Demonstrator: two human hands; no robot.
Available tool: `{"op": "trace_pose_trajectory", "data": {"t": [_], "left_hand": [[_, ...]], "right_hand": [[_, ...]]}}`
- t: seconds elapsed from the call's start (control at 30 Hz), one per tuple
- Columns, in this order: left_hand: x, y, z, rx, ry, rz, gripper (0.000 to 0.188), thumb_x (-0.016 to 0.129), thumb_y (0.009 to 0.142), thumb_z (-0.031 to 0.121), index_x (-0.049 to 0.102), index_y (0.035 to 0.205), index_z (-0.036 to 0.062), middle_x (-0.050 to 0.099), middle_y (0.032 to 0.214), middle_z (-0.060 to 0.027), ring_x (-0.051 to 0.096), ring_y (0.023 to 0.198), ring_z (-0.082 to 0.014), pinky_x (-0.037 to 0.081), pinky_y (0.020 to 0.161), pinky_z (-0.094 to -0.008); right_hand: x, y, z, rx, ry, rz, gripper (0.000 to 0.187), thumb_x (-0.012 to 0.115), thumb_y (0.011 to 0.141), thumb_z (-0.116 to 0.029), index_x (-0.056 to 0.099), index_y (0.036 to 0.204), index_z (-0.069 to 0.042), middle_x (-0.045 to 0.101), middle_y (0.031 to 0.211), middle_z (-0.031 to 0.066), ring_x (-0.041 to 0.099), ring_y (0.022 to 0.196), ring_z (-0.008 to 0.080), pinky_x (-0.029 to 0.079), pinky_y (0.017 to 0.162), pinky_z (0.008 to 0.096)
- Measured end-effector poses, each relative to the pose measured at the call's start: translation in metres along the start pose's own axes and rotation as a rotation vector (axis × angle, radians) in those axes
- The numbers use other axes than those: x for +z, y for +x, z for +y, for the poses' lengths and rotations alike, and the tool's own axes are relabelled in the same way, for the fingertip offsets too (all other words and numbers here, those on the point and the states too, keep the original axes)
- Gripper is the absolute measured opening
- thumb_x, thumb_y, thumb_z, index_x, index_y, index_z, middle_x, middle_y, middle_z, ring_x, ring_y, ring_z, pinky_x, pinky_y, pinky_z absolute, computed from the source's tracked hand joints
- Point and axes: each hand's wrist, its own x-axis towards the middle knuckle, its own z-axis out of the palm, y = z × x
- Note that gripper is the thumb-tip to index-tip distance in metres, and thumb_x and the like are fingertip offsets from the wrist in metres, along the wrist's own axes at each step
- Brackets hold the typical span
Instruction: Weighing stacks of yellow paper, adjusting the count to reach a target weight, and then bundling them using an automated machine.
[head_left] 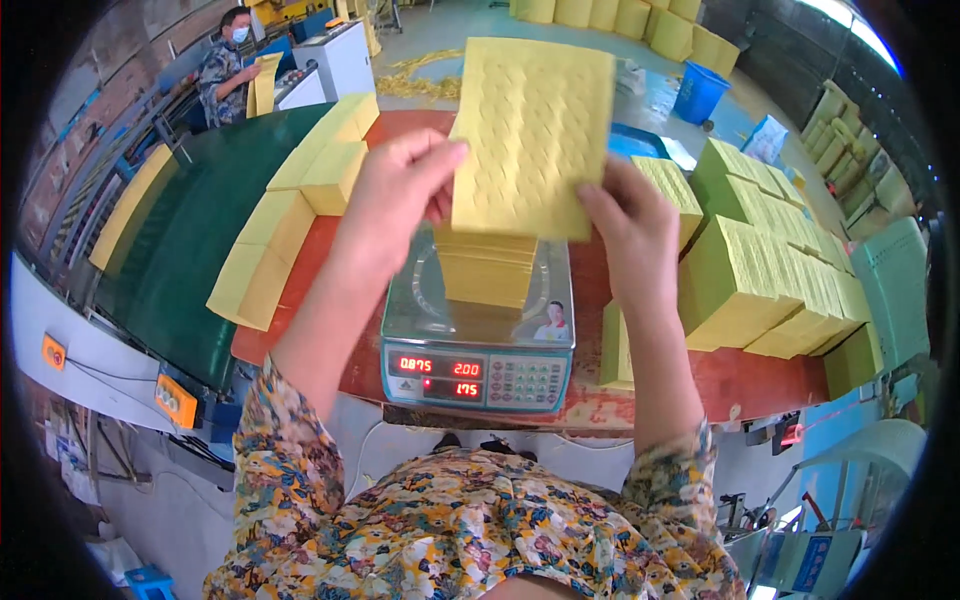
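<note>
Between my two hands a thin bundle of yellow paper [533, 135] hangs upright, its face marked with rows of small curved cuts. My left hand [405, 185] pinches its left edge between thumb and fingers. My right hand [632, 212] grips the lower right edge, thumb in front. Below and behind the bundle, a stack of yellow paper [487, 270] sits on the metal pan of a digital scale [475, 375], whose red display is lit. The held bundle hides the upper part of this stack.
The scale stands on a red table [720, 385]. Blocks of yellow paper [745, 265] crowd its right side. On the left, more blocks [262, 240] line a green conveyor belt [200, 230]. A masked co-worker [225, 75] holds yellow paper at far left. A blue bin [703, 93] stands behind.
</note>
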Motion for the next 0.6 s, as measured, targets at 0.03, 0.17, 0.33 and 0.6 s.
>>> {"op": "trace_pose_trajectory", "data": {"t": [0.03, 0.17, 0.33, 0.6], "left_hand": [[-0.015, 0.02, -0.006, 0.008, 0.055, 0.005, 0.024, 0.062, 0.094, 0.024, 0.063, 0.078, 0.0067, 0.06, 0.066, 0.0013, 0.054, 0.057, -0.0071, 0.04, 0.051, -0.0231], [-0.048, 0.065, -0.033, -0.087, 0.098, -0.051, 0.025, 0.062, 0.094, 0.028, 0.061, 0.077, 0.0099, 0.059, 0.065, 0.0022, 0.054, 0.057, -0.0072, 0.039, 0.051, -0.0227], [-0.066, 0.078, -0.057, -0.157, 0.129, -0.113, 0.025, 0.063, 0.093, 0.024, 0.06, 0.074, 0.0091, 0.061, 0.065, -0.0002, 0.054, 0.055, -0.0079, 0.039, 0.049, -0.0239], [-0.073, 0.081, -0.063, -0.136, 0.167, -0.166, 0.025, 0.064, 0.093, 0.028, 0.059, 0.075, 0.0116, 0.06, 0.063, 0.0016, 0.053, 0.054, -0.0072, 0.037, 0.049, -0.0229]], "right_hand": [[0.015, 0.017, 0.007, -0.003, -0.005, 0.005, 0.027, 0.067, 0.085, -0.005, 0.065, 0.111, 0.003, 0.065, 0.079, 0.0063, 0.057, 0.072, 0.0097, 0.048, 0.067, 0.0274], [0.054, 0.046, 0.028, 0.022, 0.094, -0.017, 0.046, 0.072, 0.082, -0.006, 0.059, 0.125, -0.001, 0.065, 0.078, 0.0055, 0.059, 0.07, 0.0097, 0.048, 0.065, 0.0265], [0.073, 0.046, 0.046, 0.054, 0.02, 0.005, 0.047, 0.074, 0.08, -0.007, 0.059, 0.125, -0.002, 0.064, 0.076, 0.0042, 0.057, 0.068, 0.0088, 0.047, 0.063, 0.0253], [0.084, 0.041, 0.052, -0.001, -0.081, 0.079, 0.037, 0.074, 0.079, -0.007, 0.066, 0.115, -0.006, 0.062, 0.073, 0.0002, 0.054, 0.067, 0.0075, 0.047, 0.064, 0.0257]]}}
